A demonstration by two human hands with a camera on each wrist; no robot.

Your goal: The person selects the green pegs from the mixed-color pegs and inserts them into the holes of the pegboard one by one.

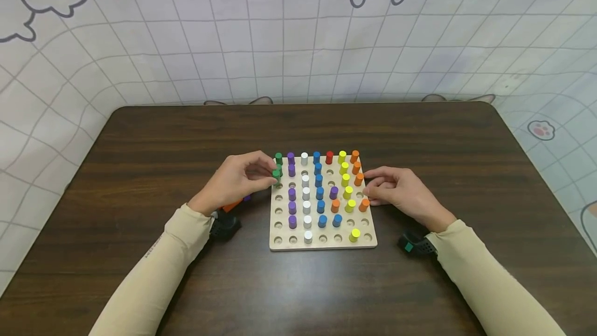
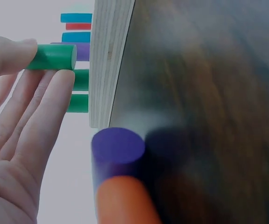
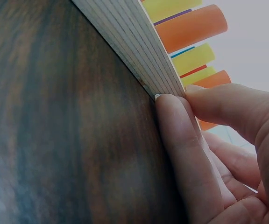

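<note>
Presently: one green peg, upright, pinched in left grip (nearer; right grip pinches board), just above the board's left side, head-view centre.

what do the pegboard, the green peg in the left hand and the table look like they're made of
Pegboard: probably smooth, unpainted plywood; its pale edge shows thin layers. Green peg: perhaps painted wood or plastic, smooth; even colour, no visible grain. Table: wood or wood-look laminate, slightly shiny; dark streaky grain and a soft glare.
</note>
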